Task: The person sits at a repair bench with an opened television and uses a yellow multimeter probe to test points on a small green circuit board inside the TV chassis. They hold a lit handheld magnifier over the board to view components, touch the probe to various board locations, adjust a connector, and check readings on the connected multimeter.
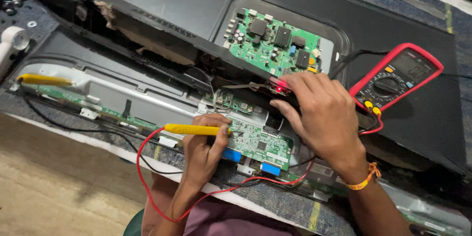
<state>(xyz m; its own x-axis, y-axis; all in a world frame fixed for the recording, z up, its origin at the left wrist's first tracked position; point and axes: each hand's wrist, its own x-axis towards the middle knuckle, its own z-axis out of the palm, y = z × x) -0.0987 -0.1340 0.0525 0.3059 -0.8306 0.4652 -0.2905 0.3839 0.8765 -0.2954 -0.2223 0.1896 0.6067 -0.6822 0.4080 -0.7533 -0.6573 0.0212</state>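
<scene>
Pinching the yellow probe [192, 129] in our left hand [205, 147], right hand [322, 115] closed on the red probe [281, 86], we risk slipping and shorting the small board [255, 142].

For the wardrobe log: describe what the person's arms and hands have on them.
Both forearms are bare, no sleeves or gloves. The right hand has a braided orange-and-yellow thread band round the wrist, knotted at the side. The left hand and its wrist carry nothing; no rings or watch show on either.

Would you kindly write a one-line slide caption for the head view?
Left hand presses a yellow probe to a small green circuit board; right hand rests beside a red multimeter.
</scene>
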